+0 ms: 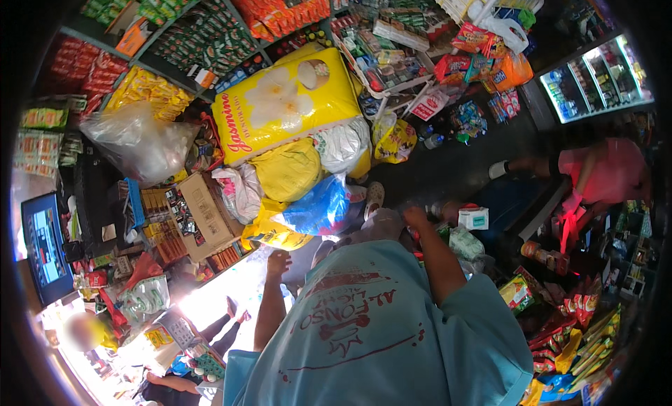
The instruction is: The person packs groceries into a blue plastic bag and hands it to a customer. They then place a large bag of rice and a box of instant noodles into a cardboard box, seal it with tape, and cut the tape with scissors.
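Both my hands are raised in front of my teal shirt (357,322), one on each side. My left hand (278,262) is in the air with its fingers loosely bent, and nothing shows in it. It is nearest a yellow plastic bag (275,230) and a blue plastic bag (319,206). On the other side my right hand (416,217) has its fingers curled inward; whether it holds anything is hidden. My foot in a clog (374,193) shows beyond my knee. Past the bags lies a big yellow rice sack (289,109), with a white bag (344,143) against it.
An open cardboard box (207,214) of small packs stands left. Shelves of sachets (205,36) line the far side. A person in pink (604,167) is at the right, below a lit drinks fridge (596,80). Snack packs (577,348) crowd the lower right; a monitor (47,248) stands far left.
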Demonstrator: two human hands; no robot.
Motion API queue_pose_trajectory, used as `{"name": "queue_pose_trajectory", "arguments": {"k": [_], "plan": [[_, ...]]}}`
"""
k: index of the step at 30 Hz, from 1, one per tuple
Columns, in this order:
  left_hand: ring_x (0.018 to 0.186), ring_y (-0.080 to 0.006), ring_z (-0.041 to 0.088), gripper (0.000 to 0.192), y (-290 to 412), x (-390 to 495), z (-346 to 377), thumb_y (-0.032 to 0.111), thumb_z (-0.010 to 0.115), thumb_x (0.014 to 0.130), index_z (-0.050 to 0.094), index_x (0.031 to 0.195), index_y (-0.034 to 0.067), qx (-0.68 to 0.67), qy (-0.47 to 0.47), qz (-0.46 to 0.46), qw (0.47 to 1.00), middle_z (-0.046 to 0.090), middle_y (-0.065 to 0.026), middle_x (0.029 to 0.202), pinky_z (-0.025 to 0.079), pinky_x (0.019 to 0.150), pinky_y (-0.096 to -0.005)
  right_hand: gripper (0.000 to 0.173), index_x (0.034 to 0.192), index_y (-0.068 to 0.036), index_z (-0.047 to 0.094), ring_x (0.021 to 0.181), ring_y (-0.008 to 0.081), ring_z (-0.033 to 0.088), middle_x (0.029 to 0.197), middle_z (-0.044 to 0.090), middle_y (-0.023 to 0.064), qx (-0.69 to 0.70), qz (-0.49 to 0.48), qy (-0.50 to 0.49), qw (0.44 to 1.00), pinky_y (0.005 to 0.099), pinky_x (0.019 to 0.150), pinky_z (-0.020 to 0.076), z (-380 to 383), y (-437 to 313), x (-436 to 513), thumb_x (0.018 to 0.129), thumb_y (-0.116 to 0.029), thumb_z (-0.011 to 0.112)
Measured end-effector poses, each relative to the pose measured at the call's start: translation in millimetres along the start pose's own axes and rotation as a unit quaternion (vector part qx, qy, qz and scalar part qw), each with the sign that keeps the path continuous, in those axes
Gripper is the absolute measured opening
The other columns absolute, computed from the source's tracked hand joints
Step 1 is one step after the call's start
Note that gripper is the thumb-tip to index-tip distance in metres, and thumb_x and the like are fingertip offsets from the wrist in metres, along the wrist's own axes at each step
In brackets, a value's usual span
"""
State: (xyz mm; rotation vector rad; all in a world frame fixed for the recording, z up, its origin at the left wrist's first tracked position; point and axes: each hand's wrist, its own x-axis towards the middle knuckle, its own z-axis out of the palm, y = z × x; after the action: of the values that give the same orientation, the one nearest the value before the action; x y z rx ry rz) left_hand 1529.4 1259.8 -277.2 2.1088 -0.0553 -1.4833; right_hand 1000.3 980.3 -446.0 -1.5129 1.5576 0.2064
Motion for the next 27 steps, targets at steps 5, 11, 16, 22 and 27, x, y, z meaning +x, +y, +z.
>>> {"name": "queue_pose_trajectory", "arguments": {"k": [5,11,16,22,27], "plan": [[0.091,-0.0231,0.076,0.030,-53.4,-2.6,-37.2,0.033,0.068,0.103,0.068,0.128,0.015,-0.015,0.010,-0.155,0.988,0.078,-0.0063,0.111,0.060,0.075,-0.0464,0.038,0.104,-0.008,0.083,0.109,0.0427,0.075,0.114,0.079,0.0214,0.061,0.114,0.013,0.992,0.0517,0.096,0.0581,14.2,-8.7,-22.2,0.086,-0.037,0.065],[0.092,-0.0211,0.076,0.031,-41.0,3.3,-23.5,0.033,0.069,0.102,0.068,0.126,0.014,0.046,-0.022,-0.031,0.998,0.077,-0.0061,0.110,0.058,0.076,-0.0421,0.037,0.102,-0.007,0.083,0.109,0.0427,0.076,0.111,0.079,0.0219,0.087,0.125,0.039,0.988,0.0518,0.096,0.0580,-3.4,-30.2,-71.7,0.083,-0.035,0.068],[0.091,-0.0211,0.077,0.033,-4.6,11.4,3.1,0.034,0.071,0.100,0.067,0.126,0.014,0.034,-0.076,0.029,0.996,0.077,-0.0070,0.110,0.057,0.075,-0.0399,0.034,0.098,-0.007,0.081,0.101,0.0396,0.077,0.101,0.079,0.0206,-0.010,0.030,0.068,0.997,0.0489,0.089,0.0601,0.1,-5.0,-69.3,0.085,-0.036,0.070],[0.093,-0.0221,0.077,0.032,43.3,31.5,28.4,0.033,0.070,0.101,0.065,0.128,0.014,0.093,-0.083,0.010,0.992,0.078,-0.0074,0.112,0.057,0.078,-0.0421,0.021,0.097,-0.006,0.080,0.076,0.0275,0.078,0.086,0.078,0.0141,0.219,0.197,0.063,0.954,0.0431,0.068,0.0617,-15.2,24.3,-74.2,0.090,-0.022,0.069],[0.091,-0.0212,0.076,0.028,83.0,40.0,54.5,0.028,0.069,0.103,0.066,0.126,0.014,0.091,-0.082,0.000,0.992,0.078,-0.0077,0.110,0.057,0.077,-0.0418,0.018,0.096,-0.008,0.082,0.076,0.0316,0.079,0.085,0.079,0.0165,-0.308,-0.187,0.120,0.925,0.0482,0.067,0.0635,-58.9,38.6,-74.7,0.085,-0.015,0.070]]}}
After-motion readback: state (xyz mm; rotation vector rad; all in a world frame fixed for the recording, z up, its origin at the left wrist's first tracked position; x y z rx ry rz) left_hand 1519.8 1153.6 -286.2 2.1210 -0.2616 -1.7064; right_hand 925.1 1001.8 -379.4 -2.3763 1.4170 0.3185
